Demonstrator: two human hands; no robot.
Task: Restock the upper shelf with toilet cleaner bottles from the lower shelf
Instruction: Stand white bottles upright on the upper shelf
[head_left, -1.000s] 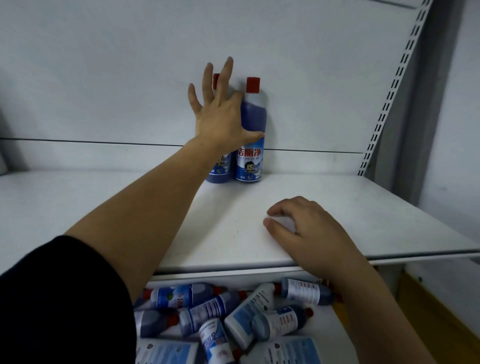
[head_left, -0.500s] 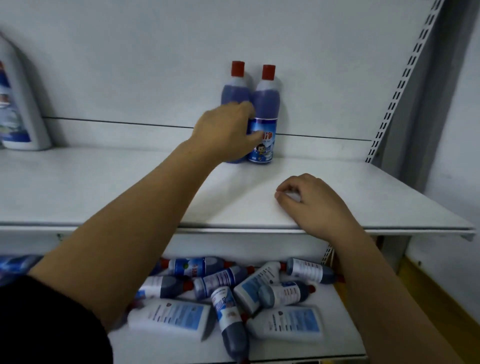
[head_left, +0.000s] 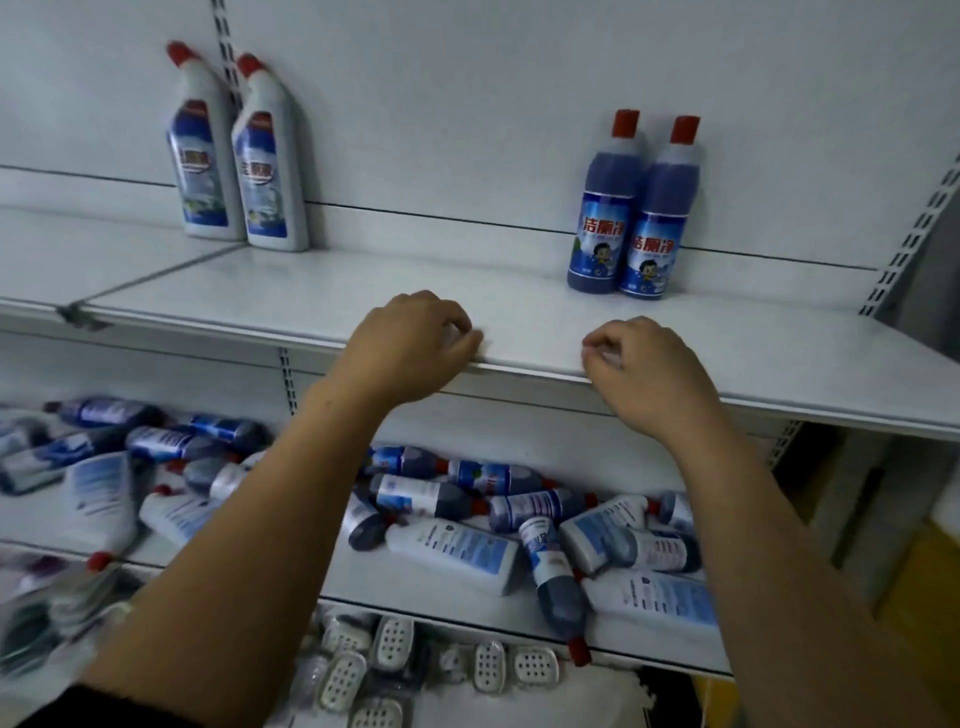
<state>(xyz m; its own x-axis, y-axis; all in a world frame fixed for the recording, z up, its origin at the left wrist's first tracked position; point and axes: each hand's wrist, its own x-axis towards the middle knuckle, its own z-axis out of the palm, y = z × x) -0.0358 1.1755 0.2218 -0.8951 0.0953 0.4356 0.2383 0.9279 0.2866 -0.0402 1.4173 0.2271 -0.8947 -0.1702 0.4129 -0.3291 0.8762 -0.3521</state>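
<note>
our left hand (head_left: 415, 343) and right hand (head_left: 649, 369) rest near each other on the front edge of the upper shelf (head_left: 311, 291), fingers curled in, gripping nothing. two blue bottles (head_left: 602, 208) stand upright and touching at its back edge, toward the right. two white bottles (head_left: 270, 161) stand at the back edge, far left. on the lower shelf (head_left: 395, 587) a heap of bottles (head_left: 452, 551) lies sideways, partly hidden by our forearms. perforated white packs (head_left: 395, 636) sit beneath.

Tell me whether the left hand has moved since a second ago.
Yes. The left hand has pulled back from the two blue bottles to the front edge of the upper shelf, holding nothing.
</note>
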